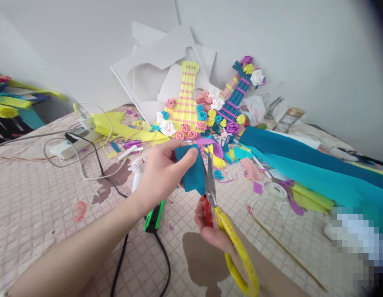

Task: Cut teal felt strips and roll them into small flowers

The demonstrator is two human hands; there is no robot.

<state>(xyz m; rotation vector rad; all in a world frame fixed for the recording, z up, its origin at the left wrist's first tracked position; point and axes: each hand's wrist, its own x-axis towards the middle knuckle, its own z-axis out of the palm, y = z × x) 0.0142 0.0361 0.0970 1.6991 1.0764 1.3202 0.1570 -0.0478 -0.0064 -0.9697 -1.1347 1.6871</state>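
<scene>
My left hand point(162, 173) pinches a small square of teal felt point(191, 170) between thumb and fingers, holding it up over the tiled surface. My right hand point(210, 229) grips the yellow and red handles of a pair of scissors point(219, 210). The metal blades point upward and meet the right edge of the teal piece. Just below my hands lie a green and black glue gun point(154, 216) with its black cord and a white spray bottle point(137, 171).
Two felt guitars, yellow point(187, 101) and teal point(236, 97), covered in rolled flowers lean on white boards at the back. Long teal felt strips point(306, 165) lie at right, yellow scraps point(117, 126) and a power strip point(70, 146) at left. A thin wooden stick point(287, 249) lies near right.
</scene>
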